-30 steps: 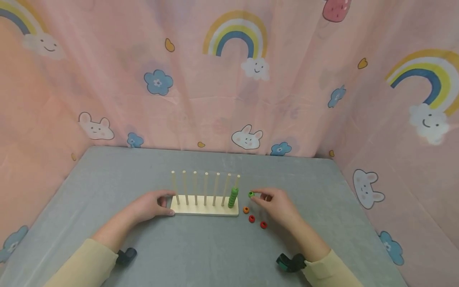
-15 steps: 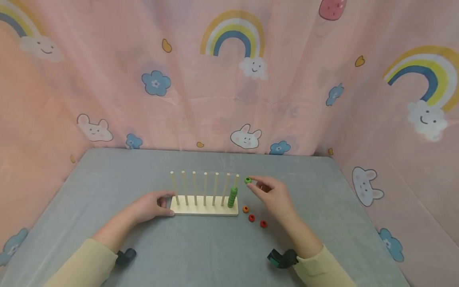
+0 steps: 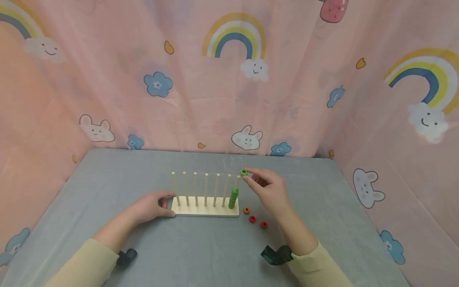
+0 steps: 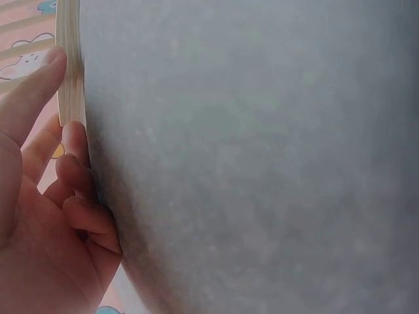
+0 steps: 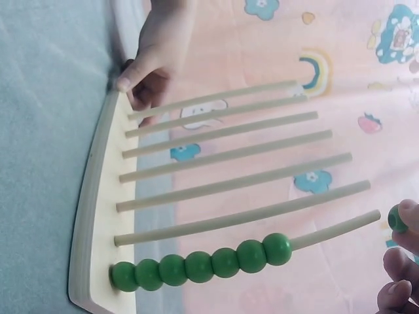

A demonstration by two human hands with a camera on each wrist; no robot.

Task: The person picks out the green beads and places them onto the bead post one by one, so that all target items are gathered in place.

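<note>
A pale wooden peg board [image 3: 201, 212] with a row of several upright pegs stands on the table. Its rightmost peg carries a stack of several green beads [image 5: 199, 267], and the peg's top part is bare. My left hand [image 3: 152, 206] grips the board's left end, thumb at the front edge and fingers behind. Between thumb and fingertips my right hand [image 3: 269, 189] pinches one green bead [image 3: 244, 172], its hole facing up. In the right wrist view that bead is just beyond the tip of the rightmost peg [image 5: 340, 230].
On the table right of the board lie an orange bead [image 3: 246, 210] and two red beads [image 3: 252, 219], below my right hand. The grey table [image 3: 201, 251] meets a pink patterned curtain [image 3: 287, 99] at the back and sides.
My right hand has lifted the green bead and brought it left, from beside the stack to close by the rightmost peg's top. The left hand keeps its grip on the board.
</note>
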